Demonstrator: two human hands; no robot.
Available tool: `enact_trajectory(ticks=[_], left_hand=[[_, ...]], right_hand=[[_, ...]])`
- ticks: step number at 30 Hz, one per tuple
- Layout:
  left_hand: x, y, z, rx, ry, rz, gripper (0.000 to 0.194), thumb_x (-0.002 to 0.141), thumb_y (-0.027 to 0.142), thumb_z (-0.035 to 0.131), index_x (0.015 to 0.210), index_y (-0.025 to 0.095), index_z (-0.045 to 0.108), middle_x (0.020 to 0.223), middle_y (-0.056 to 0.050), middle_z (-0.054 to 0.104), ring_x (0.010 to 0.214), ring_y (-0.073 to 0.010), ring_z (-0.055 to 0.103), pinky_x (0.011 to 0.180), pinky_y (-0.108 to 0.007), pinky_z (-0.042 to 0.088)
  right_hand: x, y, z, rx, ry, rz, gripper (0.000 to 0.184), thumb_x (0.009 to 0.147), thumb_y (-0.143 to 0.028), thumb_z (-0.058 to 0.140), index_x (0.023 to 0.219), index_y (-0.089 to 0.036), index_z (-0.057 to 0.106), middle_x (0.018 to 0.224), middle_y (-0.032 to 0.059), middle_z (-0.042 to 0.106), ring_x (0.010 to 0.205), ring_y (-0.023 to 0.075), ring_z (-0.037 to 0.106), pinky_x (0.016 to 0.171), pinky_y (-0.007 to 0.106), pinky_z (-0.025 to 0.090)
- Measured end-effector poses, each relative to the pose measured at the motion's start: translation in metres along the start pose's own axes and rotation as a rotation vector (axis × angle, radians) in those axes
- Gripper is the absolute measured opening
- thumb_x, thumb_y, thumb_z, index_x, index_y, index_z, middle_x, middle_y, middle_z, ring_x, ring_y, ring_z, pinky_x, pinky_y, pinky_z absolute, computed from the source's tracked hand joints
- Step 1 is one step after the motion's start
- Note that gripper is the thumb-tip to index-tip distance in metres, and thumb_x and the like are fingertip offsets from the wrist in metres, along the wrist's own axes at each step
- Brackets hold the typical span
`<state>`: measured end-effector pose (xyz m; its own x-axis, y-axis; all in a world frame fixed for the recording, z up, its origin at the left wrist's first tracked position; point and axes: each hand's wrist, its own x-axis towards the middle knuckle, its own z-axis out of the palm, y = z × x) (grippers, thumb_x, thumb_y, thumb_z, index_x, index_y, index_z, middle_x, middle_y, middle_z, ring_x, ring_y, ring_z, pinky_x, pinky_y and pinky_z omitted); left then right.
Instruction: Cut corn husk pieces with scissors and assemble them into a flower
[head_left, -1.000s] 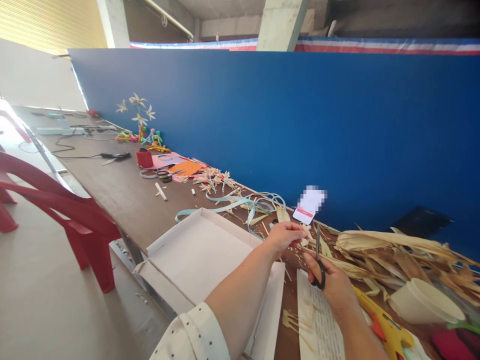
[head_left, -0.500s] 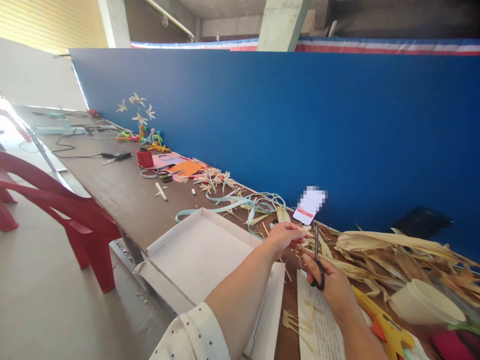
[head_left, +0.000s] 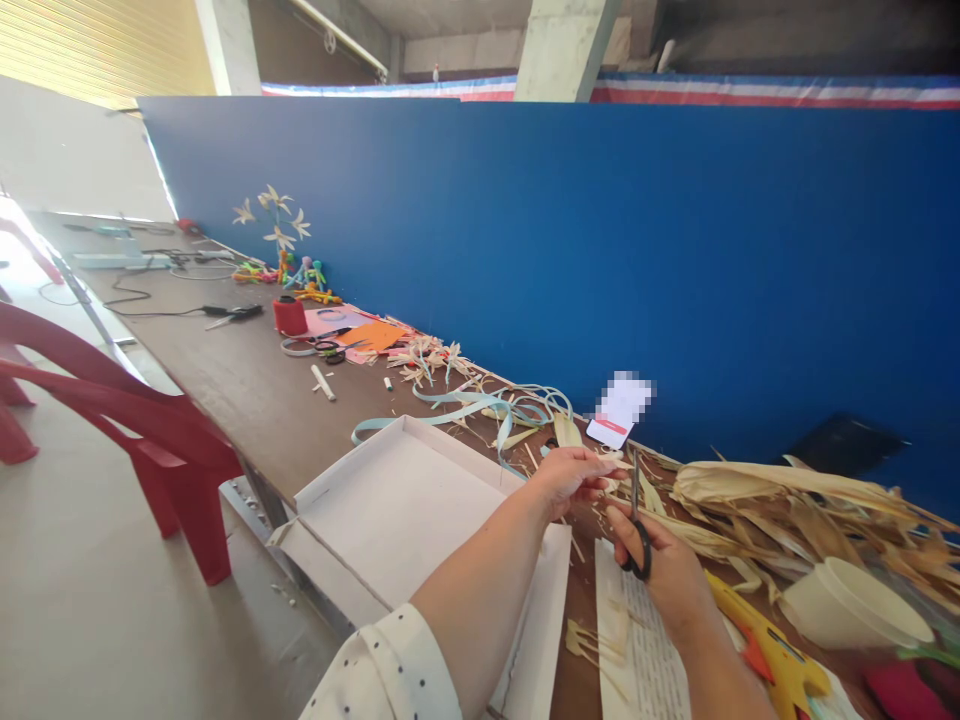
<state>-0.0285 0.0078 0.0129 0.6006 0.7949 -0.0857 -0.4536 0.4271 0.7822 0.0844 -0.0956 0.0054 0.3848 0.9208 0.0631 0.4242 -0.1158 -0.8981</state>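
My left hand (head_left: 571, 480) pinches a small pale piece of corn husk (head_left: 616, 462) between thumb and fingers. In my right hand (head_left: 660, 560) is a pair of black-handled scissors (head_left: 636, 535), blades pointing up and standing just right of the husk piece. Whether the blades touch it I cannot tell. Dried corn husks (head_left: 757, 480) lie in a heap to the right. Under my right wrist is a printed sheet (head_left: 645, 640) with thin husk strips on it.
An open white box (head_left: 427, 500) sits left of my forearm. At the right are a yellow glue gun (head_left: 780, 655) and a cream bowl (head_left: 840, 605). A phone (head_left: 611, 425) leans on the blue partition (head_left: 480, 230). Light blue ribbon (head_left: 457, 408) and a red thread spool (head_left: 289, 316) lie further left.
The husk piece in my left hand has turned slightly, and its tip now points toward the scissors. Both hands have barely moved.
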Motion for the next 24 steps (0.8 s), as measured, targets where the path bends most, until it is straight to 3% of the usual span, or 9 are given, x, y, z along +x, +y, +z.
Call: enact_trajectory(ticks=[4,8,14,18,21,24], left_hand=[[0.002,-0.003,-0.001,0.056,-0.033,-0.009,0.032,0.056,0.031,0.079,0.065,0.011,0.055,0.083,-0.008,0.067,0.059,-0.0053,0.051,0.05,-0.017,0.035],[0.0,-0.006,-0.001,0.278,-0.1,-0.016,0.036,0.05,0.036,0.081,0.066,0.013,0.058,0.062,0.001,0.056,0.055,-0.0056,0.046,0.05,-0.019,0.033],[-0.004,-0.007,-0.002,0.458,-0.252,-0.037,0.034,0.055,0.039,0.078,0.067,0.013,0.06,0.059,0.003,0.049,0.056,-0.0065,0.045,0.054,-0.022,0.037],[-0.002,-0.007,-0.003,0.434,-0.304,-0.016,0.032,0.06,0.034,0.075,0.084,0.014,0.065,0.071,0.001,0.056,0.06,-0.0068,0.049,0.059,-0.023,0.041],[0.0,-0.009,-0.004,0.415,-0.267,0.075,0.038,0.065,0.038,0.072,0.096,0.016,0.067,0.083,-0.002,0.061,0.063,-0.0067,0.051,0.065,-0.024,0.042],[0.004,-0.014,-0.005,0.471,-0.203,0.129,0.04,0.064,0.045,0.072,0.09,0.015,0.069,0.079,-0.002,0.061,0.063,-0.0073,0.049,0.064,-0.023,0.041]], right_hand=[[0.001,-0.001,-0.003,0.076,0.162,-0.029,0.056,0.067,-0.052,0.068,0.111,-0.017,0.067,0.062,-0.0005,0.06,0.059,0.0151,0.051,0.056,0.026,0.039],[0.004,0.004,-0.005,0.283,0.343,-0.135,0.066,0.064,-0.04,0.074,0.126,-0.023,0.057,0.086,0.0022,0.067,0.075,0.0165,0.058,0.069,0.027,0.044],[0.007,0.011,-0.005,0.343,0.355,-0.155,0.062,0.065,-0.031,0.073,0.124,-0.021,0.058,0.084,0.0038,0.067,0.069,0.0147,0.057,0.064,0.026,0.044],[0.007,0.011,-0.007,0.328,0.368,-0.151,0.059,0.066,-0.033,0.072,0.122,-0.021,0.06,0.084,0.0034,0.067,0.068,0.0141,0.057,0.064,0.026,0.044],[0.007,0.011,-0.009,0.276,0.334,-0.133,0.06,0.067,-0.034,0.071,0.123,-0.02,0.059,0.084,0.0039,0.067,0.072,0.0164,0.059,0.067,0.028,0.045],[0.007,0.011,-0.009,0.242,0.28,-0.111,0.062,0.068,-0.034,0.07,0.126,-0.021,0.056,0.085,0.004,0.067,0.076,0.018,0.06,0.071,0.03,0.045]])
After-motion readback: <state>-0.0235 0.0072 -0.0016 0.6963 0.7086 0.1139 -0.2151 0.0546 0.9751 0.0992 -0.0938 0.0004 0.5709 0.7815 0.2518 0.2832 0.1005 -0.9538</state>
